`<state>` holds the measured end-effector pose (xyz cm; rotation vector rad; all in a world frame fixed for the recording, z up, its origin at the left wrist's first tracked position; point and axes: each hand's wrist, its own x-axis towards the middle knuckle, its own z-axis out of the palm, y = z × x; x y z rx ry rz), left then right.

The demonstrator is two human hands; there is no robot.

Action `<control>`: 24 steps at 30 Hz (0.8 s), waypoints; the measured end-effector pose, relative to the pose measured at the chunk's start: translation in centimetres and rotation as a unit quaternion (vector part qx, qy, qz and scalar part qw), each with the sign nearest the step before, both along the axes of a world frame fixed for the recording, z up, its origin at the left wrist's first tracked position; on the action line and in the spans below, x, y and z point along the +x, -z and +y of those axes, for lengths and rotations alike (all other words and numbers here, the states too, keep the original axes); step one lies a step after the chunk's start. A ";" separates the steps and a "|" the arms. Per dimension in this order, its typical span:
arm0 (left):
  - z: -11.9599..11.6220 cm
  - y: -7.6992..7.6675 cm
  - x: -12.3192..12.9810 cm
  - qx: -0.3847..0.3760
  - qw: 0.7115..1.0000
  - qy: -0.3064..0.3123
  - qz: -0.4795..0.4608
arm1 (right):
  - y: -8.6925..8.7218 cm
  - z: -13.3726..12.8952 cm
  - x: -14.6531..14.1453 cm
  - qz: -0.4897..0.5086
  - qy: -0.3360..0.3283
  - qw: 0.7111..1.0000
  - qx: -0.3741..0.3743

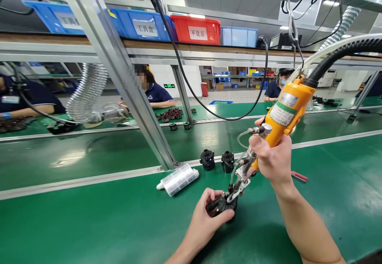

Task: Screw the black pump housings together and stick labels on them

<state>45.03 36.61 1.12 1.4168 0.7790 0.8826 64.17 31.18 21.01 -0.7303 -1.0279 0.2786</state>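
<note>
Round black plastic housing (223, 206) beneath the silvery metal nose of an orange, barrel-shaped handheld tool (280, 115)

At left on the smooth, glossy green bench (89, 226) lies a translucent white plastic cylinder with a tapered tip (178, 179). To its right, the left hand (205, 216) grasps the housing, fingers and thumb curled around its sides, on the bench's near part. Behind stand two ridged, matte black plastic housings (207, 160), side by side but apart. The tool slants up rightward from the held housing, its jointed metal nose over the top; exact contact is hard to tell. The right hand (274, 158) is wrapped around the tool's smooth orange body, below a ribbed black hose (334, 59). Farther right rests a slim red stick-shaped object (299, 176).
</note>
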 end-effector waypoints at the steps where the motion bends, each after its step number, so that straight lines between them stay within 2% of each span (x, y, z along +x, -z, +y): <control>1: -0.2 -0.1 0.1 0.004 1.000 0.000 0.007 | 0.0 0.1 -0.2 -0.001 0.001 1.000 -0.001; 5: -0.5 -1.0 0.0 0.009 0.999 -0.007 0.037 | 0.4 0.5 -0.4 -0.007 -0.013 1.000 -0.007; 12: 0.0 -1.4 -0.1 -0.014 0.997 0.048 0.060 | 0.7 0.6 -0.6 -0.013 -0.040 0.999 -0.011; 19: -0.3 -2.2 0.0 -0.029 0.996 0.063 0.060 | 0.2 0.2 -1.3 -0.043 -0.007 0.999 -0.023; 24: -0.1 -2.0 0.0 -0.020 0.995 0.070 0.071 | 0.3 0.2 -1.5 -0.073 0.020 0.997 -0.021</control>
